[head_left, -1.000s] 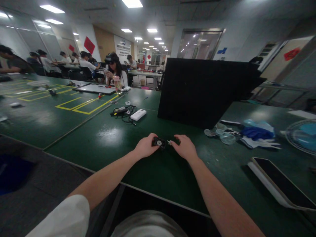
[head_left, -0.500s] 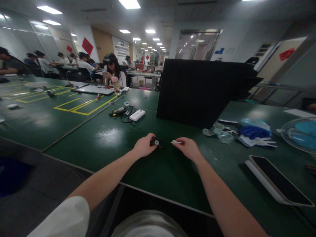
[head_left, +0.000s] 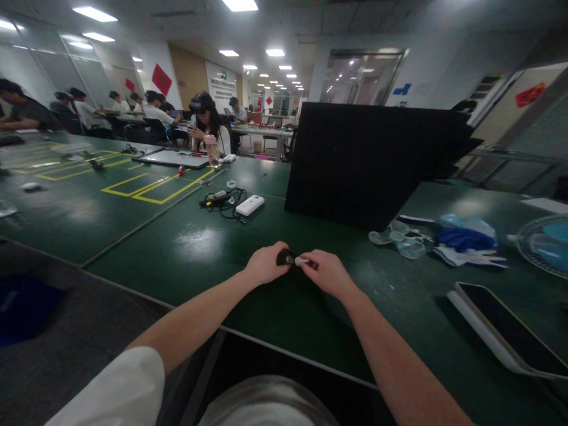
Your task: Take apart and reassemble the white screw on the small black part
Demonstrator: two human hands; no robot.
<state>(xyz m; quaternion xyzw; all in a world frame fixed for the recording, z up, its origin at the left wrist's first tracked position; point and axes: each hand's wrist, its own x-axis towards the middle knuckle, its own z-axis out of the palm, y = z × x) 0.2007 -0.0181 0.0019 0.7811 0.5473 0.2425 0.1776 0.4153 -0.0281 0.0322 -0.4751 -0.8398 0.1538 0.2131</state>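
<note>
My left hand is closed around a small dark round part that has a pale ring at its centre. Facing it from the right, my right hand pinches a small white piece. The tip of the white piece is right at the dark part; whether they touch I cannot tell. Both hands are just above the green table, near its front edge. My fingers cover much of both pieces.
A large black panel stands behind my hands. Beyond to the left lie a white box and black cables. At right are clear cups, blue and white gloves, a tablet-like device and a fan. People sit farther back.
My right hand has moved left, bringing the white piece from a gap away up to the dark part. The dark part has turned slightly. The view has shifted a little.
</note>
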